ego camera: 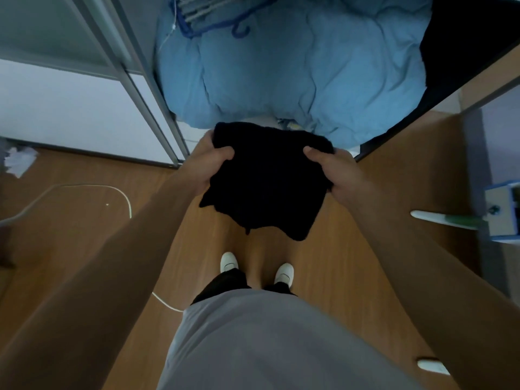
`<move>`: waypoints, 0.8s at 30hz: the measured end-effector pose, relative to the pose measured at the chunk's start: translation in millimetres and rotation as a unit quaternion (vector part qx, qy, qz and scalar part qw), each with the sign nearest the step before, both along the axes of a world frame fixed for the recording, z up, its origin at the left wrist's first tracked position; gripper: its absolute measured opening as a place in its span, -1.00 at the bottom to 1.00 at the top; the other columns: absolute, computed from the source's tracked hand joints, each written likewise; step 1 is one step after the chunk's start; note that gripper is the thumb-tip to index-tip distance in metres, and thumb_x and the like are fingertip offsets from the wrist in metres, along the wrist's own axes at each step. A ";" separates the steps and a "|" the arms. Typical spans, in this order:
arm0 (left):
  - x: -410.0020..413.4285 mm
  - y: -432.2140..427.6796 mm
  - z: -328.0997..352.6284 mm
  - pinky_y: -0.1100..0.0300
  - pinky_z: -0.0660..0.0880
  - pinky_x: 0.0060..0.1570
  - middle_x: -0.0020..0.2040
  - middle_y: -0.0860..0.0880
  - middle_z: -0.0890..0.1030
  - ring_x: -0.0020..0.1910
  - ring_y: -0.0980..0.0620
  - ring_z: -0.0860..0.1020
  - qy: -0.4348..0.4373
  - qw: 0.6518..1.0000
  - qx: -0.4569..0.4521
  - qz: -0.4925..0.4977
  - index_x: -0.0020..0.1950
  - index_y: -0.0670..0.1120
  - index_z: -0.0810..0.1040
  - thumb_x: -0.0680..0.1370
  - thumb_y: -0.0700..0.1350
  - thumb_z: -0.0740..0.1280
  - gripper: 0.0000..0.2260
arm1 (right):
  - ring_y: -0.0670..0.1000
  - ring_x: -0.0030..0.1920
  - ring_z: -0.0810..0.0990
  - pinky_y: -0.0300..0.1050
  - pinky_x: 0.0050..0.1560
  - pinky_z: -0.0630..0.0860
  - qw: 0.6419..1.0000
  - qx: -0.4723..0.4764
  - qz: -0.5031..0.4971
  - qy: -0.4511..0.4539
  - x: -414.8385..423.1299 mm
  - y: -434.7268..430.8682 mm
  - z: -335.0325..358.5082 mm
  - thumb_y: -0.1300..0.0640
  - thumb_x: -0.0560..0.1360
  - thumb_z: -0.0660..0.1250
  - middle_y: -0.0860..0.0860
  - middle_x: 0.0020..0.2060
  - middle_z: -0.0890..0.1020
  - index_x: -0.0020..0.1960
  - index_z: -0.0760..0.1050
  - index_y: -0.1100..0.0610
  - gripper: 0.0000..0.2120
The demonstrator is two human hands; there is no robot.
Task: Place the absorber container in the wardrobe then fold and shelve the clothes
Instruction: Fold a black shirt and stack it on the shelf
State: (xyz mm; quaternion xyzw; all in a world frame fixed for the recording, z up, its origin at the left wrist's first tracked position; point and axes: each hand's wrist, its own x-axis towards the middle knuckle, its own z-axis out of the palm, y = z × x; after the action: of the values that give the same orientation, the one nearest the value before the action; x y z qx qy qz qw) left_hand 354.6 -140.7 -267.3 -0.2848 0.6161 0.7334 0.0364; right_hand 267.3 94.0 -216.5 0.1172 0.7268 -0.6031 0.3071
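At the floor's left edge, crumpled white paper (19, 161) and a looping white cable (90, 186); above them, a sliding door (112, 66) with frosted panels. Left of centre, left hand (216, 161) curled round the left edge of the black garment (267, 187), thumb on top, fingers beneath. Garment held in the air over the wooden floor (70, 215), above the white shoes (229, 261), just short of the blue quilt (295, 66) with a blue hanger (219, 21) lying on its far left part. Roughly folded already, lower corners drooping. Probably soft, light and limp, with a thick fuzzy look; likely to sag and unfold unless supported at both sides, so best taken along opposite folded edges, or from beneath with flat palms for shelving. No risk of breakage, little of slipping. Right of centre, right hand (332, 170) gripping the garment's right edge the same way. At the floor's right edge, a blue-and-white box (503, 215), contents unclear.
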 end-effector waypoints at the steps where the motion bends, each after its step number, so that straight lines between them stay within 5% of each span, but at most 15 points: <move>1: -0.2 -5.2 3.2 0.19 0.59 -0.03 0.15 -0.02 0.62 0.04 0.07 0.66 -0.001 1.000 -0.021 0.011 0.48 -0.02 0.33 0.45 -0.30 0.31 -0.39 | -0.03 -0.13 0.74 -0.16 -0.13 0.66 0.999 0.040 0.014 0.008 -2.4 -1.9 -0.5 0.10 0.51 0.47 0.09 0.03 0.72 0.27 0.56 0.22 -0.62; 4: -3.5 -24.1 17.9 0.25 0.59 -0.11 0.19 0.16 0.55 -0.08 0.17 0.68 0.030 0.998 -0.052 -0.013 0.57 0.24 0.12 0.50 -0.34 0.31 -0.22 | 0.03 0.18 0.64 -0.04 0.25 0.57 0.993 0.103 0.042 0.049 -10.1 -7.6 3.9 0.07 0.48 0.50 0.06 0.29 0.57 0.47 0.37 0.15 -0.38; 6: -7.3 -38.4 30.8 0.28 0.58 -0.14 0.30 0.04 0.55 -0.07 0.13 0.67 0.051 0.994 -0.083 -0.055 0.53 0.29 0.24 0.49 -0.41 0.29 -0.21 | 0.00 0.33 0.51 -0.10 0.38 0.45 0.988 0.089 0.098 0.085 -15.8 -13.7 15.3 0.07 0.45 0.53 -0.01 0.38 0.46 0.54 0.26 0.02 -0.25; 10: -18.5 -64.2 63.1 0.30 0.57 0.05 0.28 -0.02 0.59 0.16 0.09 0.62 0.090 0.979 -0.137 -0.124 0.42 0.17 0.48 0.41 -0.55 0.23 -0.23 | -0.19 0.11 0.53 -0.61 -0.04 0.38 0.924 0.167 0.311 0.150 -27.0 -27.4 37.3 0.25 0.38 0.56 -0.10 0.21 0.53 0.49 0.36 0.05 -0.26; 14: -37.4 -81.9 100.4 0.22 0.56 0.05 0.25 -0.02 0.57 0.17 0.00 0.58 0.081 0.943 -0.275 -0.171 0.41 0.10 0.46 0.42 -0.47 0.29 -0.33 | 0.11 0.10 0.61 -0.07 0.05 0.57 0.855 0.347 0.275 0.268 -43.1 -46.4 50.5 0.25 0.49 0.40 0.06 0.08 0.66 0.23 0.60 0.01 -0.66; 16: -47.6 -87.9 116.9 0.41 0.46 -0.02 0.21 0.04 0.54 0.16 0.06 0.53 0.087 0.914 -0.354 -0.180 0.38 0.07 0.46 0.45 -0.40 0.34 -0.42 | 0.12 0.04 0.62 -0.08 -0.06 0.51 0.834 0.373 0.232 0.335 -53.6 -52.4 61.3 0.18 0.52 0.36 0.02 -0.02 0.66 0.12 0.63 -0.04 -0.77; 18: -57.6 -94.0 134.3 0.49 0.39 -0.12 0.13 0.06 0.54 0.12 0.10 0.51 0.112 0.887 -0.413 -0.171 0.33 0.02 0.51 0.47 -0.34 0.38 -0.53 | 0.08 -0.06 0.66 -0.10 -0.12 0.49 0.840 0.343 0.193 0.373 -65.7 -58.0 75.9 0.20 0.51 0.34 0.01 -0.06 0.67 0.03 0.63 -0.07 -0.79; 21: -71.1 -102.3 161.1 0.34 0.45 -0.15 -0.03 0.05 0.57 -0.02 0.06 0.56 0.138 0.850 -0.488 -0.141 0.16 -0.03 0.59 0.50 -0.24 0.39 -0.74 | 0.01 -0.36 0.71 -0.16 -0.41 0.54 0.926 0.159 0.105 0.325 -81.0 -65.5 103.9 0.27 0.55 0.28 0.03 -0.15 0.66 -0.09 0.50 -0.07 -0.77; 24: -85.4 -108.7 183.8 0.15 0.51 -0.14 -0.09 0.00 0.61 -0.09 -0.01 0.59 0.156 0.829 -0.528 -0.095 0.10 -0.05 0.63 0.51 -0.14 0.38 -0.82 | 0.05 -0.30 0.74 -0.18 -0.38 0.61 0.962 -0.027 0.041 0.269 -91.8 -71.0 130.7 0.20 0.61 0.29 0.02 -0.08 0.68 -0.01 0.46 -0.07 -0.84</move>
State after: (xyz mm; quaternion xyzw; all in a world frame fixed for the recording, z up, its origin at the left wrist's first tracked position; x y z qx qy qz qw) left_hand 269.2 -249.5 -83.5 -0.0825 0.9311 0.3238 -0.1465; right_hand 175.5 23.0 -85.8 -0.0881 0.7705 -0.6183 0.1278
